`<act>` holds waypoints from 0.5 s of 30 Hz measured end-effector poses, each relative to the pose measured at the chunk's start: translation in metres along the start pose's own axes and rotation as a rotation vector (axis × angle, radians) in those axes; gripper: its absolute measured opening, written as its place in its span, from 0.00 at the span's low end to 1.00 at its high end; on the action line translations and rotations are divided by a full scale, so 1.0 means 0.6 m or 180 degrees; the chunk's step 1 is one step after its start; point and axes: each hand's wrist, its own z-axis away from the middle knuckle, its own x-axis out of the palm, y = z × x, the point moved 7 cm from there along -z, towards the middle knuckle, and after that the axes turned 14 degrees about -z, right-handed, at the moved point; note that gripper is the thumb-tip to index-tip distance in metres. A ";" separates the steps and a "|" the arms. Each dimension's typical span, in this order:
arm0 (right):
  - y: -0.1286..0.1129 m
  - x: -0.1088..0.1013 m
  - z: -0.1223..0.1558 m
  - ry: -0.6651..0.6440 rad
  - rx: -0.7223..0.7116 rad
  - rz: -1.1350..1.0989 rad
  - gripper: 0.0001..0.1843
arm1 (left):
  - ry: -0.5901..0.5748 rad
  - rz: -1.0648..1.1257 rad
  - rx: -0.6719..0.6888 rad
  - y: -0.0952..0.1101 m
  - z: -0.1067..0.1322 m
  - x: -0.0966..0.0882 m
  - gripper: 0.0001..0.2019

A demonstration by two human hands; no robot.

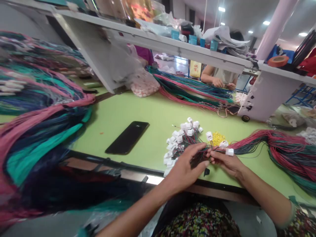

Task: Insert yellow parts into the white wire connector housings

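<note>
My left hand (185, 166) and my right hand (225, 161) meet over the green tabletop (138, 115), both pinching a small bunch of thin dark wires (198, 157). A white plastic connector (209, 135) stands up from the wires just above my fingers. Another white connector (229, 151) lies against my right fingers. Beside my left hand is a heap of wired white connectors (180, 141). A long red, green and dark wire bundle (278, 151) runs off to the right from near my right hand. Small yellow parts (218, 138) lie just beyond my fingers.
A huge pink, teal and dark wire bundle (41, 131) fills the left. A black phone (127, 137) lies on the table. Beyond a white shelf (153, 42), a co-worker's hands (222, 82) work near another wire bundle (190, 90) and a bag of white parts (143, 84).
</note>
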 end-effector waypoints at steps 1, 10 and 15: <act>0.004 -0.002 0.000 0.0007 0.0052 0.0008 0.19 | -0.0239 0.0272 -0.0205 -0.002 -0.007 0.022 0.22; 0.024 -0.013 -0.007 0.0022 0.0144 0.0154 0.18 | -0.1252 0.2417 -0.1345 -0.021 -0.045 0.135 0.11; 0.025 -0.006 0.007 0.0044 0.0033 0.0251 0.18 | -0.1072 0.2678 -0.1567 -0.009 -0.046 0.134 0.10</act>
